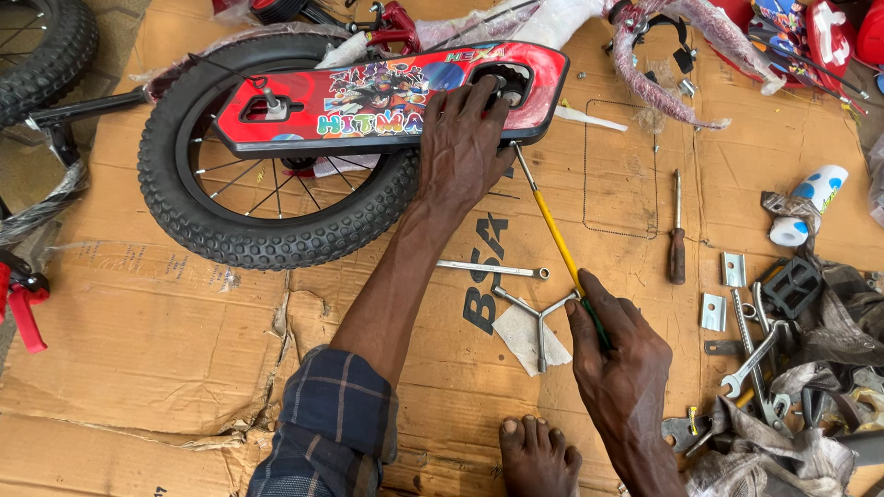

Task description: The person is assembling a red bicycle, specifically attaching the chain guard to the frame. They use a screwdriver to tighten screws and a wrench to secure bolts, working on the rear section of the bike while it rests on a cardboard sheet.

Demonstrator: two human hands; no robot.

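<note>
Wheel (276, 175) lies flat on cardboard (166, 340), red chain guard (387, 97) across its top. My left hand (465, 147) presses flat, fingers spread, on the guard's right end. My right hand (622, 364), below and right of the wheel, is closed around a yellow-shaft screwdriver (552, 230); its tip reaches the guard's lower right edge. Y-wrench (539, 313) sits just left of my right hand, thin spanner (493, 269) above it. Brown-handled screwdriver (677, 230) lies farther right of the wheel.

A makeshift bicycle assembly workshop on the floor: flattened cardboard (166, 340) as work surface, loose spanners (750, 364) and brackets (733, 270) scattered, wrapped bicycle parts (663, 69) around.
</note>
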